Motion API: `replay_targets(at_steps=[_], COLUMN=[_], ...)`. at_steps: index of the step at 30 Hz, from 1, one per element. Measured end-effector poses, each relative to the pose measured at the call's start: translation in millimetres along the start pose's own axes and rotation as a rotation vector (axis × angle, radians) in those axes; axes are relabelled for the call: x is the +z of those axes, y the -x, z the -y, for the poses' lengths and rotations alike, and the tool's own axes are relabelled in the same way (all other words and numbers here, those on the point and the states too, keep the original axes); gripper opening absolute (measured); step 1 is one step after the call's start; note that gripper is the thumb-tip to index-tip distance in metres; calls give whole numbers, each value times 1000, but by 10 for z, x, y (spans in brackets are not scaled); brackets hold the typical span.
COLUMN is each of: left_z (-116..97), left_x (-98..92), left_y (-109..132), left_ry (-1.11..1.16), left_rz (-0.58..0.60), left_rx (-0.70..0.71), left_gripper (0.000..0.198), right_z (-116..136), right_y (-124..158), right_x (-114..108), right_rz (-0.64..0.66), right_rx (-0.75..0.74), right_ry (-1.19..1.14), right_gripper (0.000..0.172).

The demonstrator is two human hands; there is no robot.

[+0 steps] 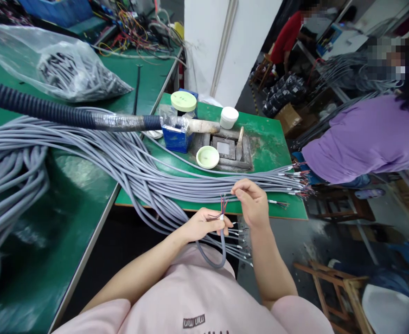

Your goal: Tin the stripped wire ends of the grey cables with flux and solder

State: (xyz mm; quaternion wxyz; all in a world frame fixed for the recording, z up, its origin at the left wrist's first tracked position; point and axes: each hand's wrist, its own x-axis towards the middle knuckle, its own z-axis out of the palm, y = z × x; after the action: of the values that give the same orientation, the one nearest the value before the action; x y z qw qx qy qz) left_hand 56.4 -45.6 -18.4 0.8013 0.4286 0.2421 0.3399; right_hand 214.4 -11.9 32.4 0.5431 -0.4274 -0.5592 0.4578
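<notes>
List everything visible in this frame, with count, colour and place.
cables: many, grey, bundled across both tables
tables: two, green, left and centre
hose: one, black, ribbed, lying over the cables
bag: one, clear, holding dark pieces, left table
jar: one, pale green lid, centre table
box: one, blue, below the jar
cup: one, white, centre table
dish: one, pale green, beside the tray
tray: one, grey metal, centre table
person in purple: one, right
person in red: one, far back
held cable: one, grey, coloured wire ends
left hand: closed round the held cable
right hand: fingertips by the wire ends
</notes>
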Motion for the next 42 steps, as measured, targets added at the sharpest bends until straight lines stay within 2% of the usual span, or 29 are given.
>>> replay_targets(at_steps=[5, 8, 13, 16, 20, 23, 26, 28, 30, 35, 38, 42], left_z=[-2, 14, 57, 60, 28, 10, 4, -8, -27, -63, -67, -62], left_x=[16, 27, 46, 50, 40, 35, 34, 27, 11, -27, -27, -26], left_y=[-18, -20, -20, -21, -17, -13, -7, -1, 7, 21, 24, 24], left_ry=[-85, -202, -354, -375, -423, -485, -426, -350, -304, -248, -245, -248], left_rz=[-55, -71, -69, -57, -80, -86, -68, -51, -30, 5, 4, 5], left_rx=[36, 122, 243, 264, 297, 331, 277, 229, 212, 204, 189, 179], left_gripper=[48, 44, 37, 36, 36, 34, 38, 44, 47, 46, 47, 46], right_z=[138, 199, 241, 227, 180, 174, 195, 203, 195, 149, 133, 137], right_y=[138, 183, 193, 202, 193, 140, 81, 68, 79, 126, 122, 113], right_x=[-31, 10, 80, 94, 100, 97, 72, 47, 25, 24, 54, 87], right_rz=[92, 105, 110, 97, 55, -64, -171, -135, -40, 151, 210, 223], right_rx=[-92, -102, -138, -127, -50, -30, -66, -64, -34, 50, 80, 112], right_ry=[250, 408, 523, 480, 269, 126, 88, 118, 169, 249, 262, 221], right_gripper=[3, 11, 7, 13, 16, 15, 14, 14, 14, 12, 12, 15])
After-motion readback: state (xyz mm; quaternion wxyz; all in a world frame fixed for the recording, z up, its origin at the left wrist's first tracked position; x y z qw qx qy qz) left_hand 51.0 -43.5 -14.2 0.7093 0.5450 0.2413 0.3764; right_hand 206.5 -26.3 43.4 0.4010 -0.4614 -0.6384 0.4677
